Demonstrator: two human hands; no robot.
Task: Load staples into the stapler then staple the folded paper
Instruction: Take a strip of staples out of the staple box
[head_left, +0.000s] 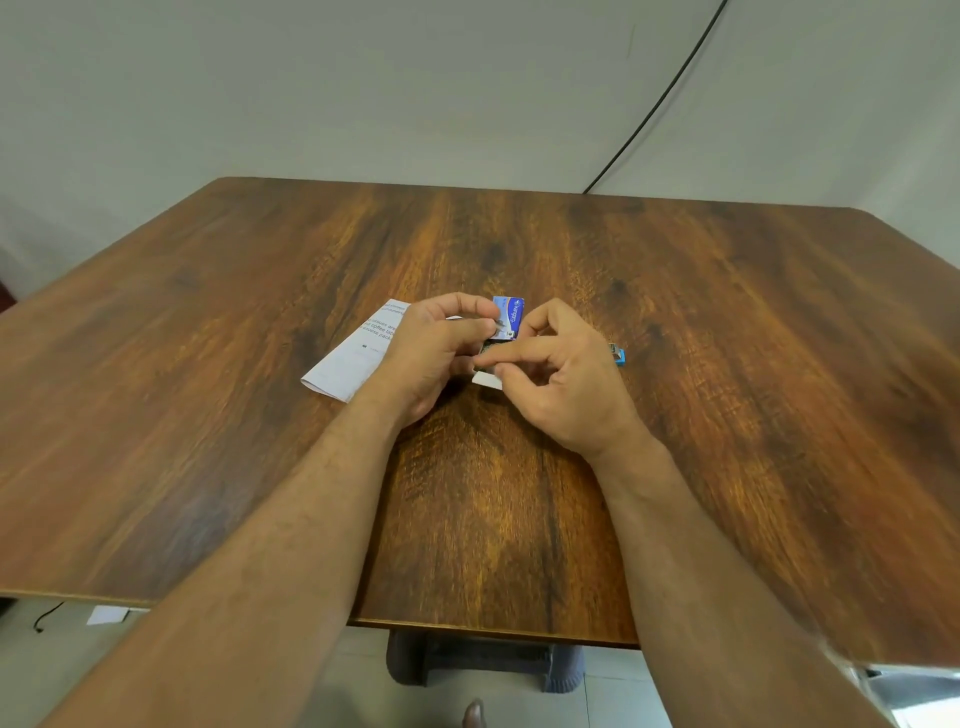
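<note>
Head view: left hand (441, 348) steadies the staple box (506, 319) while right hand (558, 379) pinches its inner tray (487, 378) (probably to reach staples); stapler (617, 354) waits at three o'clock, folded paper (353, 364) at nine.

The right hand (558, 382) hides most of the blue stapler (618, 354).

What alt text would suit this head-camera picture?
Two hands pull staples from a small blue staple box over a wooden table. Folded paper lies left; a blue stapler peeks out right.
</note>
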